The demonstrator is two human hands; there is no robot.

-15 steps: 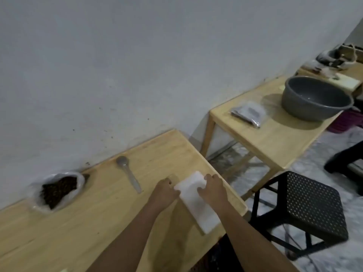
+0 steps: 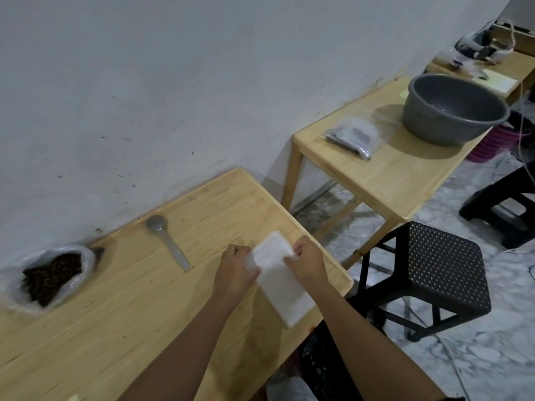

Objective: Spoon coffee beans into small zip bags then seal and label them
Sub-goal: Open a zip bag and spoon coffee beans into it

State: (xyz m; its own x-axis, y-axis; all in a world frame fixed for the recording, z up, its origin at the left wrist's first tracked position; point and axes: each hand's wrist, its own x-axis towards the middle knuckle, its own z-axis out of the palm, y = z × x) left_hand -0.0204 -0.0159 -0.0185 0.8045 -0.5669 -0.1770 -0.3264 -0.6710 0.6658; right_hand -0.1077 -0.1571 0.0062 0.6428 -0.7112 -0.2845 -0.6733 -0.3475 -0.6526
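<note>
A white stack of small zip bags (image 2: 282, 282) lies on the near wooden table (image 2: 115, 314) by its right edge. My left hand (image 2: 236, 270) pinches the stack's upper left edge. My right hand (image 2: 308, 260) grips its upper right side. A clear plastic spoon (image 2: 169, 243) rests on the table to the left of my hands. An open plastic bag of coffee beans (image 2: 50, 276) sits at the far left against the wall.
A second wooden table (image 2: 385, 175) to the right carries a grey basin (image 2: 454, 108) and a filled clear bag (image 2: 351, 137). A black perforated stool (image 2: 434, 270) stands beside the near table. Further tables and clutter lie at the far right.
Both hands stay on the stack of zip bags; its upper end looks slightly lifted and my fingers have shifted a little on its edges.
</note>
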